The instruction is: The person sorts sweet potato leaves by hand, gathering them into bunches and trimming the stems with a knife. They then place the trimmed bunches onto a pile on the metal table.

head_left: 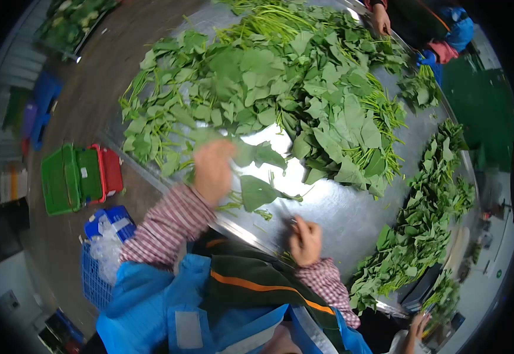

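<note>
Light fingers spare loose leaves.
Left hand (212, 171) blurs beside leaves (258, 193), centre-left, grip unclear; right hand (306, 241), lower centre, curls closed, contents unclear.

You stand at a broad, shiny grey metal table (351, 221) with bright white glare on its top. On your left, the dull brown floor (100, 76) runs towards a pale, ribbed wall (3, 76). A green plastic crate (61, 180) sits there beside a red plastic crate (113, 171), near a blue mesh basket (94, 280). Beyond the table's right side, you have a flat dark-green surface (484, 106).
</note>
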Tool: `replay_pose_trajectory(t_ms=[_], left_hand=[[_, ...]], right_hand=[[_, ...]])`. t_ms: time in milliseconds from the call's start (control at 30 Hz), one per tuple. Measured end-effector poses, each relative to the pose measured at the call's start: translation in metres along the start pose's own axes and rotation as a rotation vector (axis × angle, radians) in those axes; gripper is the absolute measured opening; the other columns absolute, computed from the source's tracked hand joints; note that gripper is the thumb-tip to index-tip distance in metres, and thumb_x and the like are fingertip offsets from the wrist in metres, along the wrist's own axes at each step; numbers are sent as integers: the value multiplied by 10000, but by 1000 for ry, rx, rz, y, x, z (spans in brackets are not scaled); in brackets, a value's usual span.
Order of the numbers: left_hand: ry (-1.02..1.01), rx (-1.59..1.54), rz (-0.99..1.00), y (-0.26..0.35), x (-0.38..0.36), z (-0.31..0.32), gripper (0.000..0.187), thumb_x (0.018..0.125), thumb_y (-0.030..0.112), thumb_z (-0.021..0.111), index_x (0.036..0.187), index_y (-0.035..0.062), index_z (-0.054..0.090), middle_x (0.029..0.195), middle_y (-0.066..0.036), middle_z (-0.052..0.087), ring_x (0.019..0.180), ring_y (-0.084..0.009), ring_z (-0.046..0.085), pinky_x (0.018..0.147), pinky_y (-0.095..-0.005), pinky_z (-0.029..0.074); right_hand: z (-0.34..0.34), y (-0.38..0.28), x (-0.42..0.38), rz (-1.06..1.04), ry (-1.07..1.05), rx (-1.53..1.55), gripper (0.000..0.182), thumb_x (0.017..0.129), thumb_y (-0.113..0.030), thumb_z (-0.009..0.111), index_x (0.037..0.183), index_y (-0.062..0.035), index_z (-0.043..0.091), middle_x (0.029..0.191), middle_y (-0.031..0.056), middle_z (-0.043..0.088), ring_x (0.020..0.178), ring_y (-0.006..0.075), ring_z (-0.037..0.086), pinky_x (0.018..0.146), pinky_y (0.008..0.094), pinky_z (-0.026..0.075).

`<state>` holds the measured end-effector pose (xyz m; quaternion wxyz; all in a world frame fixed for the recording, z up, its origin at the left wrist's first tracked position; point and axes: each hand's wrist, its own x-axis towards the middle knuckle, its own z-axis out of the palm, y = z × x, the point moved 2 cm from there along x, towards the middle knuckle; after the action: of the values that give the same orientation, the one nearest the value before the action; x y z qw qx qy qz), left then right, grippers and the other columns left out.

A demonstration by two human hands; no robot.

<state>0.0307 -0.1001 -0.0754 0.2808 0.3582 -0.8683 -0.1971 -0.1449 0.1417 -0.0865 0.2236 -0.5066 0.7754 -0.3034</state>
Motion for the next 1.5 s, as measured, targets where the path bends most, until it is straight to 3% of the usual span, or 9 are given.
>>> replay_pose_trajectory(t_ms=[100,367,500,633,700,800,1000,1100,1500], left_hand=[[-451,25,293,34,-41,47,452,702,189,560,1147,139,499,1200,-150,448,1161,-341,372,964,-551,212],[-734,695,83,-187,19,-24,664,781,426,551,1338,195,274,1377,-94,273,1248,-280,280,1036,-509,126],[-1238,863,-504,-105,117,-72,615,766,344,601,1297,149,361,1276,-129,423,1165,-244,415,987,-424,311],[-868,183,-188,-28,176,-67,388,746,229,641,1052,3,567,830,-118,638,806,-210,615,755,-293,477],[-676,-275,-73,70,215,-12,417,776,188,628,1118,-20,512,1004,-159,596,939,-192,573,830,-295,440],[-592,-14,517,176,255,109,654,769,348,582,1254,-26,353,1246,-218,421,1187,-321,377,1005,-384,285],[-858,589,300,230,306,262,1229,524,637,690,1360,16,37,1356,-255,233,1281,-338,209,1047,-405,191],[-1048,447,9,206,318,277,1258,501,628,711,1360,26,18,1339,-268,256,1256,-345,262,1032,-400,239],[-1169,591,50,239,320,284,1231,520,559,752,1370,129,-27,1314,-239,312,1189,-348,358,990,-406,317]], right_hand=[[-26,56,-38,30,102,-177,469,694,44,531,1152,-57,519,855,165,497,753,271,497,672,324,424],[10,45,-13,131,64,-181,485,642,27,536,1113,-85,552,849,137,543,797,292,508,711,372,417],[11,15,17,-43,-22,105,442,643,-5,539,1077,-84,565,871,144,556,808,291,517,702,379,421],[-20,46,-25,181,198,105,435,618,16,539,1042,-74,583,885,134,565,807,296,525,675,375,428],[-36,59,-42,229,179,1,438,610,23,538,1035,-72,586,895,130,569,811,302,527,663,378,428],[-23,74,-44,150,167,34,451,605,15,540,1033,-118,596,815,109,551,763,296,514,653,385,418],[-19,81,-39,229,160,-8,439,636,-36,561,1046,-188,595,868,83,537,828,281,488,730,399,376],[-29,96,-53,260,175,4,427,644,-67,563,1050,-196,595,898,72,538,848,278,485,741,408,364],[-38,104,-45,189,223,29,318,695,-109,586,1000,-190,621,856,35,544,803,236,489,705,360,353]])
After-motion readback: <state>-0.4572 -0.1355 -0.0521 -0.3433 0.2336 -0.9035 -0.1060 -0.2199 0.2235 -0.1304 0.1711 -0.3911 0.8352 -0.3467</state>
